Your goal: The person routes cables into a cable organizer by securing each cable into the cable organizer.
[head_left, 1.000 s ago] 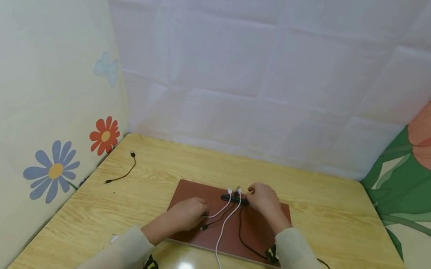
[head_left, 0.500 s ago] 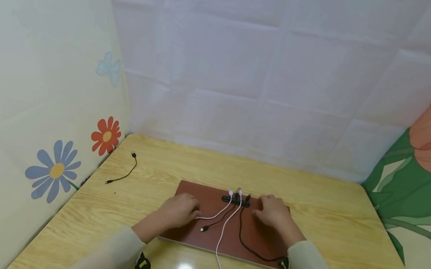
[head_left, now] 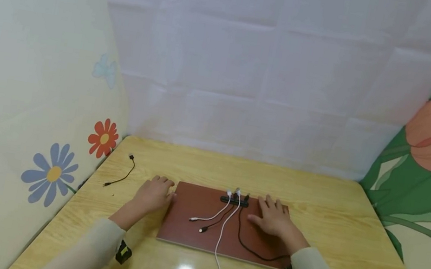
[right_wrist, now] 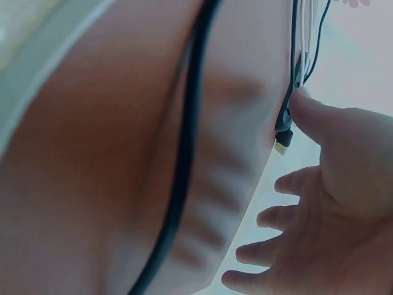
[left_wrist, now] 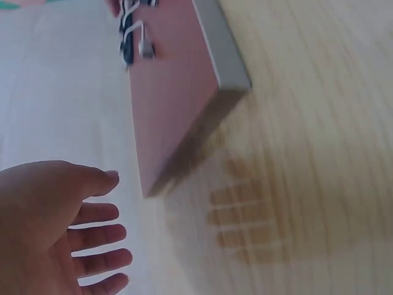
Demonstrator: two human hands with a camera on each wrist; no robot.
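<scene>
A red-brown board (head_left: 187, 234) with a pale edge lies on the table. Near its far edge sits a black cable holder (head_left: 225, 199). A short white cable (head_left: 208, 218), a longer white cable (head_left: 218, 243), a short black USB cable (head_left: 219, 221) and a long black cable (head_left: 240, 233) run from the holder toward the near side. My left hand (head_left: 152, 195) is just off the board's left edge, fingers extended, holding nothing; the left wrist view shows a gap. My right hand (head_left: 275, 220) is spread over the board's right part, right of the holder, holding nothing. Whether it touches the board I cannot tell.
A separate short black cable (head_left: 124, 176) lies at the table's far left. The wood-grain table (head_left: 316, 193) meets a white cloth wall (head_left: 217, 120) behind. Flower-printed cloths flank it on the left and right.
My left hand let go of the short white cable, which now lies on the board, and moved left past the board's edge. My right hand left the holder and spread out to its right.
</scene>
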